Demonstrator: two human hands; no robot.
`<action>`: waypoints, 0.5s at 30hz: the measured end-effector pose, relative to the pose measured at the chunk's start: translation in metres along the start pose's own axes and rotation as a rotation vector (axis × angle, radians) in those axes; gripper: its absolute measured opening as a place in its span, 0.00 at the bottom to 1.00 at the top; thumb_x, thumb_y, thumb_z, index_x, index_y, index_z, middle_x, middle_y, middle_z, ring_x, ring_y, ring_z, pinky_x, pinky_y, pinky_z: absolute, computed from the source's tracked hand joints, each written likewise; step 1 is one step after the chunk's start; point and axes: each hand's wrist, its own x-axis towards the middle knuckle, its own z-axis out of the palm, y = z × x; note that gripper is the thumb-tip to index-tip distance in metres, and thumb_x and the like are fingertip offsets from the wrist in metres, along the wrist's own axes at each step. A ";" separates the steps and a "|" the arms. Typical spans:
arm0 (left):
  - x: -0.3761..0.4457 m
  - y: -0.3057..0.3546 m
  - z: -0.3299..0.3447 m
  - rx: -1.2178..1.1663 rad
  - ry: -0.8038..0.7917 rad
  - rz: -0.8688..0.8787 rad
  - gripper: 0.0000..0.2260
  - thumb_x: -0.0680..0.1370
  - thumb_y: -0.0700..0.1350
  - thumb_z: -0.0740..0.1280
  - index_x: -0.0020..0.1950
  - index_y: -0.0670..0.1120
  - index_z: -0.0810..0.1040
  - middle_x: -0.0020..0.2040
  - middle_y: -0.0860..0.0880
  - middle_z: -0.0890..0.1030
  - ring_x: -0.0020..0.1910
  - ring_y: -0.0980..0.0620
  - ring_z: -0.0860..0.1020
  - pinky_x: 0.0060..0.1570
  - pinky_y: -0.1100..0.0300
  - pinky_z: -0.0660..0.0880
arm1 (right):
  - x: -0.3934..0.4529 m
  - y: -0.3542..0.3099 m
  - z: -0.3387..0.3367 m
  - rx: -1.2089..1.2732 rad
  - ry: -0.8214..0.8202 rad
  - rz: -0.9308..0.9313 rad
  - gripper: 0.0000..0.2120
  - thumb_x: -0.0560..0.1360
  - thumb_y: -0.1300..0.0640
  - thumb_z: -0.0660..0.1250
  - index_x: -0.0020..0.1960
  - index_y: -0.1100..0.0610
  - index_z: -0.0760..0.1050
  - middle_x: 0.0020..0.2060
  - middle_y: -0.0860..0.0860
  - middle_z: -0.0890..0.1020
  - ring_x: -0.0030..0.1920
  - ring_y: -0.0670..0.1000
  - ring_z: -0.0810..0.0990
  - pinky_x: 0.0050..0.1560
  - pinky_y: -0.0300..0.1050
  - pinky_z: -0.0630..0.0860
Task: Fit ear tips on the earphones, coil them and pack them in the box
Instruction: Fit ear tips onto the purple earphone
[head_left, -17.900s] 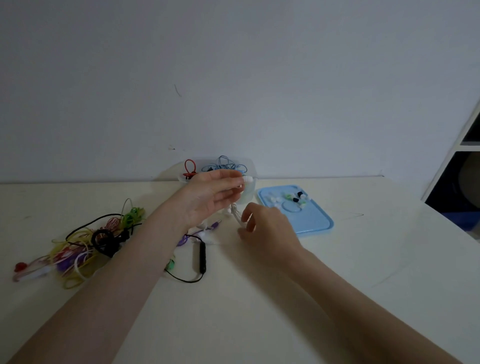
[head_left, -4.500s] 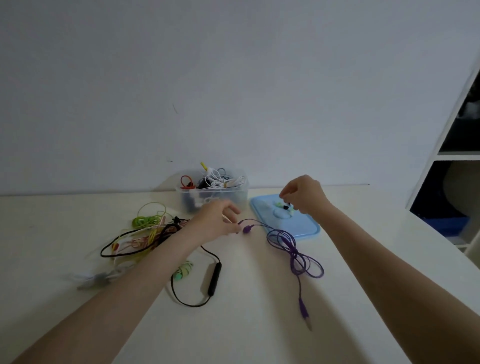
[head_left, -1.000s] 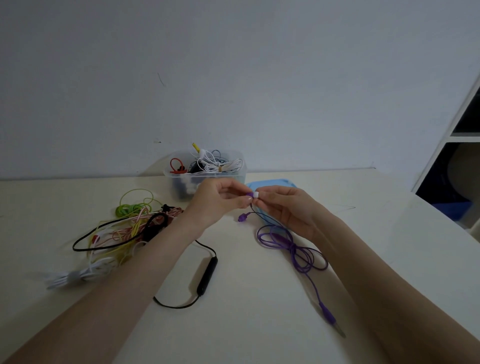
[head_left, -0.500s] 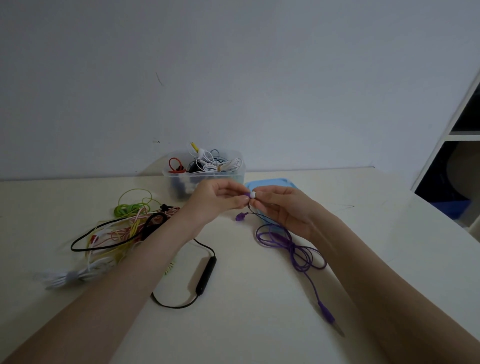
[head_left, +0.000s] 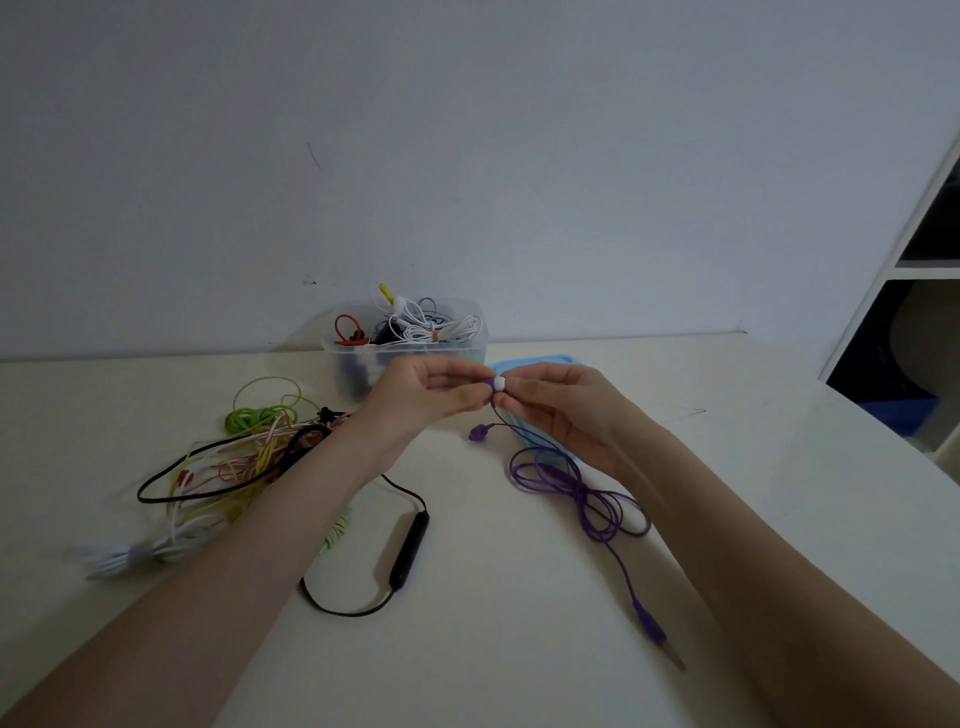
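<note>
Left hand: the left hand (head_left: 415, 397) is raised over the table (head_left: 519, 649), fingertips pinched together on the purple earbud (head_left: 487, 383)
Right hand: the right hand (head_left: 563, 410) faces it, thumb and forefinger pinched on the white ear tip (head_left: 500, 384)
Key relation: the ear tip sits at the right end of the earbud, touching it; bud and tip share a roughly left-to-right axis running between the two hands, so the push should run along that line, right hand toward left. Both hands are equally close; whether the tip is fully seated cannot be told
Cable: the purple cable (head_left: 582, 488) drops from the pinched bud and lies in loose loops on the table under the right forearm, with its plug (head_left: 649, 621) nearer the person. The second purple earbud (head_left: 478, 431) hangs just below the hands and shows no white tip
Box: the clear box (head_left: 358, 364), already holding coiled earphones, stands behind the left hand, against the wall
Lid: a blue lid (head_left: 535, 359) lies beside the box, mostly hidden by the right hand
Around: a tangle of earphones (head_left: 249, 457) lies to the left, and a black earphone (head_left: 410, 545) with an inline remote runs under the left forearm
In the way: nothing lies between the hands; the slack purple loops could snag on the right wrist when coiling begins
</note>
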 end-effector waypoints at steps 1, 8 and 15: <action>0.000 0.000 0.000 -0.004 0.000 -0.005 0.07 0.72 0.32 0.69 0.45 0.43 0.81 0.37 0.52 0.84 0.37 0.59 0.81 0.40 0.71 0.75 | 0.000 0.000 0.000 -0.011 -0.003 -0.005 0.04 0.74 0.71 0.63 0.46 0.68 0.76 0.35 0.55 0.83 0.36 0.47 0.83 0.38 0.32 0.78; 0.001 0.000 0.005 0.106 0.033 0.028 0.08 0.71 0.30 0.69 0.41 0.43 0.80 0.31 0.54 0.82 0.32 0.61 0.79 0.37 0.70 0.76 | 0.000 0.002 -0.003 -0.116 0.076 -0.068 0.04 0.72 0.72 0.64 0.42 0.66 0.77 0.33 0.55 0.83 0.34 0.48 0.83 0.40 0.34 0.79; 0.002 -0.002 0.006 0.143 0.063 -0.003 0.08 0.72 0.33 0.69 0.45 0.45 0.79 0.36 0.47 0.80 0.30 0.61 0.78 0.36 0.69 0.77 | 0.003 0.005 0.001 -0.384 0.110 -0.167 0.03 0.71 0.70 0.68 0.41 0.64 0.77 0.28 0.51 0.81 0.29 0.46 0.81 0.36 0.35 0.79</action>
